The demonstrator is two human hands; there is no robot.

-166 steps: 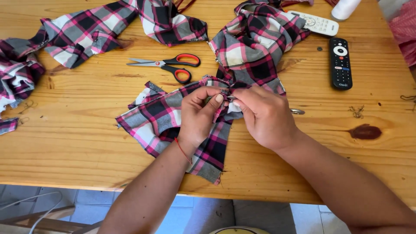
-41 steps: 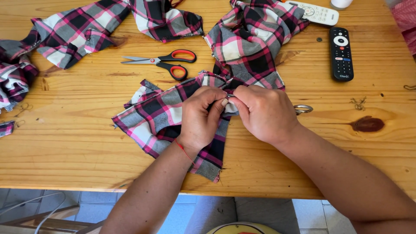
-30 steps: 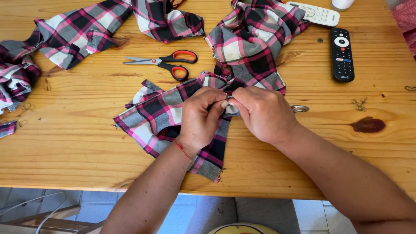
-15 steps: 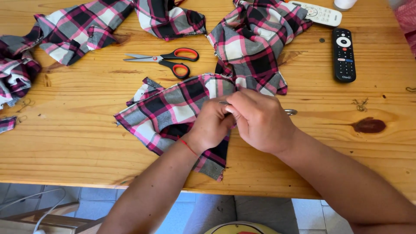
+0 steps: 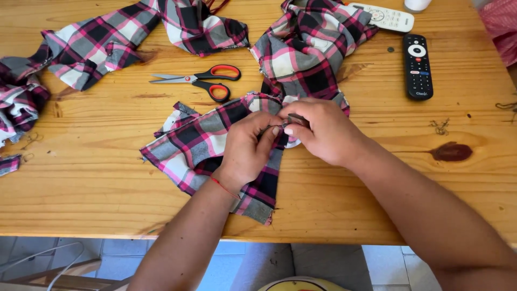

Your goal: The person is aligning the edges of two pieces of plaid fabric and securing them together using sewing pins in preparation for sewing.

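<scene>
We hold a pink, black and white plaid fabric piece flat on the wooden table, near its front edge. Our left hand pinches the cloth's upper edge between thumb and fingers, and our right hand closes on the same spot, fingertips touching the left ones. Just behind lies a crumpled plaid piece. Red-handled scissors rest to the left of it, more plaid scraps beyond. A black remote and a white remote sit far right.
</scene>
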